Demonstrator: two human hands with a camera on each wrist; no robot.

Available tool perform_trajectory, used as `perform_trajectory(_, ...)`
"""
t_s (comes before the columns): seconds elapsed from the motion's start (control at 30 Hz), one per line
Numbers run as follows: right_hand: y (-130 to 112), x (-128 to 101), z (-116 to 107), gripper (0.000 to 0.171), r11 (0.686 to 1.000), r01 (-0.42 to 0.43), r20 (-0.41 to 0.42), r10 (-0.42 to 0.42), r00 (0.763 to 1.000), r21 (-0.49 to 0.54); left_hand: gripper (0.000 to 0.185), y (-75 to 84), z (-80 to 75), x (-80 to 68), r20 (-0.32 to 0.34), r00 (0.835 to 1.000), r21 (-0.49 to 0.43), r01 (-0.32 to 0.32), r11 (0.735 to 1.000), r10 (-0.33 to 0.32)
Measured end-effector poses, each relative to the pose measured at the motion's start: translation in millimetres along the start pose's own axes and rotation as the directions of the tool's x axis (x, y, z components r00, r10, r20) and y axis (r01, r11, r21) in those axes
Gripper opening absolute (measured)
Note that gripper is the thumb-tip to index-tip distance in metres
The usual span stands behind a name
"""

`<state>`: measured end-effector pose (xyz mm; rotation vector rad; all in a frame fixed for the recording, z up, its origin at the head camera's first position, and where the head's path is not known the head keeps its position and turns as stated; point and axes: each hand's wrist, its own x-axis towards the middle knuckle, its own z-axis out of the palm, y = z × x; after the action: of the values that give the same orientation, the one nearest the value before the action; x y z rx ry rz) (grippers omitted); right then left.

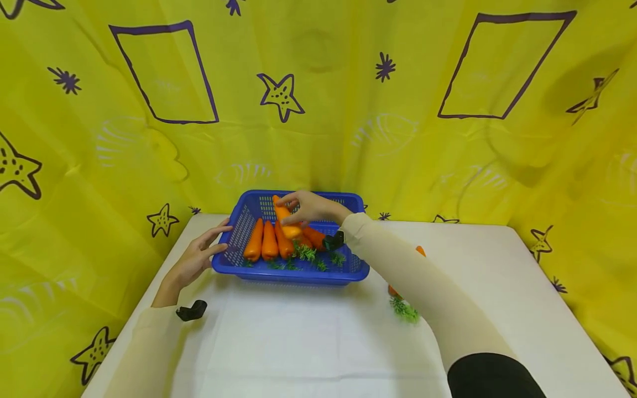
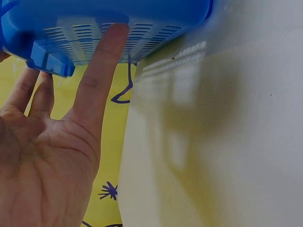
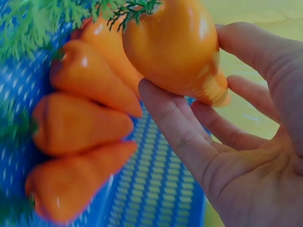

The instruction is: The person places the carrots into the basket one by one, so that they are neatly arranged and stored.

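Note:
A blue perforated plastic basket (image 1: 298, 278) stands on the white table, with several orange carrots (image 1: 269, 243) lying side by side in it, their green tops toward the near side. Above them my right hand (image 1: 311, 207) holds one more carrot (image 3: 173, 45) between thumb and fingers, over the basket. Its narrow end points up and away in the head view. My left hand (image 1: 191, 260) touches the basket's left end, fingers extended along the rim. In the left wrist view the straight thumb (image 2: 97, 78) rests against the slotted wall.
To the right of the basket, a carrot with green leaves (image 1: 404, 309) lies on the table (image 1: 278, 342), mostly covered by my right forearm; whether it is one or more I cannot tell. A yellow patterned curtain (image 1: 318, 138) hangs behind and along both sides.

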<state>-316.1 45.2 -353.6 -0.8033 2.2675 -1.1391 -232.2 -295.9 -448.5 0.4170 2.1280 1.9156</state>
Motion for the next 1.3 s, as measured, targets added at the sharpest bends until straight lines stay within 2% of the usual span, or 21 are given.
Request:
perform_trajectory(0.23, 2, 29, 23, 0.061, 0.996, -0.011, -0.01, 0.012, 1.0, 0.088, 0.052, -2.0, -2.3, 2.0, 0.002, 1.0, -0.022, -0.002, 1.0, 0.002)
perform_trajectory(0.43, 7, 50, 41, 0.062, 0.989, -0.07, -0.027, 0.074, 0.997, 0.13, 0.053, -2.3, -0.3, 2.2, -0.007, 1.0, -0.024, -0.001, 1.0, 0.001)
perform_trajectory(0.77, 16, 71, 58, 0.059, 0.944, -0.125, -0.029, 0.14, 0.99, 0.306, 0.053, -3.2, -0.1, 2.2, -0.014, 1.0, -0.033, 0.001, 0.999, -0.002)
perform_trajectory(1.07, 13, 78, 58, 0.059, 0.947, -0.167, -0.008, 0.176, 0.984, 0.273, 0.053, -0.7, -1.5, 2.1, -0.008, 1.0, -0.031, -0.006, 1.0, 0.005)
perform_trajectory(1.3, 16, 81, 64, 0.059, 0.946, -0.168, -0.006, 0.177, 0.984, 0.279, 0.053, 0.5, 0.1, 1.6, -0.022, 1.0, -0.041, 0.015, 0.999, -0.016)
